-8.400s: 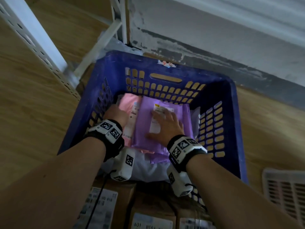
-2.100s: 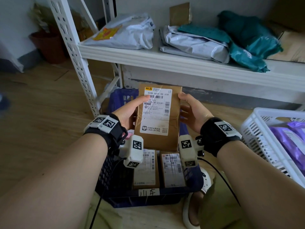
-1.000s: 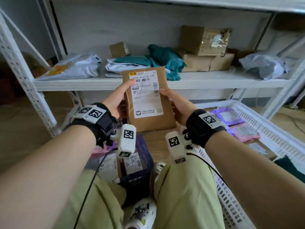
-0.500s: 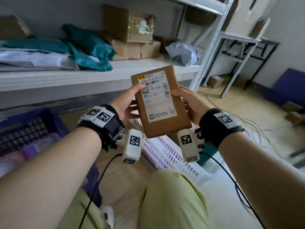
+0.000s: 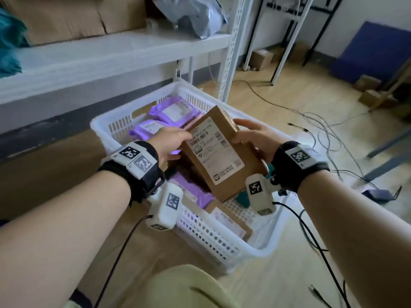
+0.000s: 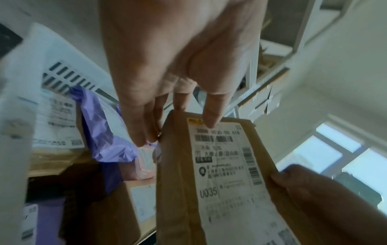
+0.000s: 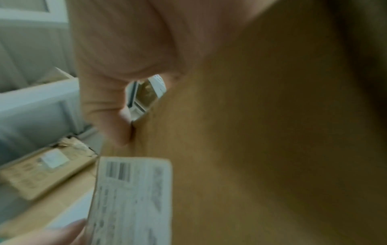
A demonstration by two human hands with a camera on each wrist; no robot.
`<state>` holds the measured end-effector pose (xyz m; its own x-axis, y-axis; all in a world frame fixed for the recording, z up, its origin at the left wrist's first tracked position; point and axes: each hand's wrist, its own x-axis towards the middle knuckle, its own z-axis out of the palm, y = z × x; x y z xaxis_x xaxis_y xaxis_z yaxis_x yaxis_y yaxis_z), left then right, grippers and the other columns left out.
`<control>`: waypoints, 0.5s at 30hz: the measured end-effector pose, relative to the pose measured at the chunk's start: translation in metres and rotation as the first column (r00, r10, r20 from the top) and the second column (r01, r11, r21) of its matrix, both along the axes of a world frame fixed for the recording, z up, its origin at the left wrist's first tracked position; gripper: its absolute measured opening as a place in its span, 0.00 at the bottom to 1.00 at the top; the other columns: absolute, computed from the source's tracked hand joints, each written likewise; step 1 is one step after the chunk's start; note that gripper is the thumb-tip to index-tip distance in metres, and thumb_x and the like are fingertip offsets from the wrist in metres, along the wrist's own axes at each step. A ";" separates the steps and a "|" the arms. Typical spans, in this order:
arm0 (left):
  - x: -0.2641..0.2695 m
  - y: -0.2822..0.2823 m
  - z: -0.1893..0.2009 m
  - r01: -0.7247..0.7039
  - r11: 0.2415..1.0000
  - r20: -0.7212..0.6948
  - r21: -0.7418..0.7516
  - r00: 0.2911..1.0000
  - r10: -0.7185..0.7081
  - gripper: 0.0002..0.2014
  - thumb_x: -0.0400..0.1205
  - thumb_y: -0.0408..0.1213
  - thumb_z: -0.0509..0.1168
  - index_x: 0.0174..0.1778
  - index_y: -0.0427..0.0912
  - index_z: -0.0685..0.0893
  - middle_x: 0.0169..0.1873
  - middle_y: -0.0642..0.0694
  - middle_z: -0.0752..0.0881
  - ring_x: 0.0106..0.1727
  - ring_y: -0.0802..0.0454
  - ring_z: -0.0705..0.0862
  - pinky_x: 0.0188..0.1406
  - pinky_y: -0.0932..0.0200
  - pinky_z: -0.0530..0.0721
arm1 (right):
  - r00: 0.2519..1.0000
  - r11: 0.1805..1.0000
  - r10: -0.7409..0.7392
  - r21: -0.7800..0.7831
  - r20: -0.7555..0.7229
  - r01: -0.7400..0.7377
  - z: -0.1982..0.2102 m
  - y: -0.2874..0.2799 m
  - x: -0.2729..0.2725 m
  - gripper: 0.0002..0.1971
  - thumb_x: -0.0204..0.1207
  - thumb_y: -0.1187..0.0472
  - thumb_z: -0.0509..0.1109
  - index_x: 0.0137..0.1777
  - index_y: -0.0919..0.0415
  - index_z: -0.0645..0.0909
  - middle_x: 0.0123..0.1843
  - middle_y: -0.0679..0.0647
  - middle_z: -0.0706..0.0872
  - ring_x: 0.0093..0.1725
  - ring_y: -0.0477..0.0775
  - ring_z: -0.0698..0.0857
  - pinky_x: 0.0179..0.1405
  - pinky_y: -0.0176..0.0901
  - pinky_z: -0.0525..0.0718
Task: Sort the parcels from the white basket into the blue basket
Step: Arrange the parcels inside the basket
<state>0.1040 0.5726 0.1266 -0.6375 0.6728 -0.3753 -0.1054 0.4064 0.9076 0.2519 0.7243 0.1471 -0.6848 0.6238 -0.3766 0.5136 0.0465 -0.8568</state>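
A flat brown parcel (image 5: 219, 152) with a white label is tilted in the air over the white basket (image 5: 211, 236). My left hand (image 5: 171, 141) pinches its far left corner, thumb on the label and fingers behind, as the left wrist view shows on the parcel (image 6: 220, 182). My right hand (image 5: 251, 138) grips its right edge; the right wrist view shows the thumb (image 7: 108, 116) pressed on the brown paper (image 7: 251, 149). In the basket lie purple parcels (image 5: 175, 110) and brown ones (image 5: 229, 221). The blue basket is out of view.
A white shelf rack (image 5: 111, 54) with cardboard boxes and a grey bag (image 5: 195, 16) stands behind the basket. Loose cables (image 5: 322, 130) and a small dark device (image 5: 375, 194) lie on the wooden floor at right. My knee (image 5: 178, 285) is at the bottom.
The view has swung right, away from the blue basket and onto the white one. Both hands have kept hold of the brown parcel and brought it down, tilted, over the white basket.
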 end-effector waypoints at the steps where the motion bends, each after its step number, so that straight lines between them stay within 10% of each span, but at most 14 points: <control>1: -0.002 0.013 -0.011 0.044 0.997 -0.023 -0.068 0.999 -0.046 0.05 0.81 0.35 0.64 0.40 0.46 0.82 0.45 0.46 0.83 0.47 0.50 0.79 0.53 0.55 0.74 | 0.999 1.000 0.011 0.000 0.047 -0.011 -0.010 0.011 -0.001 0.32 0.63 0.58 0.75 0.69 0.37 0.76 0.54 0.53 0.89 0.50 0.56 0.90 0.50 0.52 0.89; 4: -0.002 0.047 -0.043 0.253 0.940 -0.044 -0.228 0.962 -0.270 0.11 0.80 0.34 0.64 0.56 0.35 0.84 0.53 0.39 0.86 0.52 0.45 0.84 0.53 0.60 0.81 | 0.982 0.998 0.065 -0.007 0.178 -0.065 -0.043 0.034 -0.007 0.33 0.59 0.58 0.76 0.65 0.37 0.78 0.59 0.53 0.86 0.52 0.57 0.89 0.56 0.53 0.87; 11: 0.001 0.093 -0.073 0.371 0.793 -0.027 -0.483 0.899 -0.437 0.16 0.85 0.33 0.57 0.68 0.31 0.77 0.51 0.41 0.80 0.40 0.53 0.79 0.16 0.69 0.76 | 0.850 0.963 0.268 -0.161 0.454 -0.218 -0.129 0.055 -0.012 0.31 0.66 0.64 0.72 0.71 0.42 0.76 0.61 0.54 0.83 0.55 0.56 0.86 0.53 0.45 0.87; 15: 0.010 0.107 -0.094 0.399 0.705 0.032 -0.586 0.881 -0.471 0.16 0.86 0.33 0.56 0.68 0.31 0.75 0.39 0.46 0.78 0.33 0.55 0.74 0.22 0.62 0.75 | 0.602 0.877 0.396 -0.092 0.694 -0.471 -0.161 0.044 -0.014 0.22 0.75 0.63 0.67 0.70 0.55 0.79 0.55 0.52 0.80 0.45 0.50 0.80 0.37 0.33 0.79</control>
<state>0.1142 0.6796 0.0331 -0.3888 0.5762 -0.7189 0.2995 0.8170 0.4928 0.2378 0.7686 -0.0144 -0.4632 0.3785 -0.8013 0.8395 0.4770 -0.2600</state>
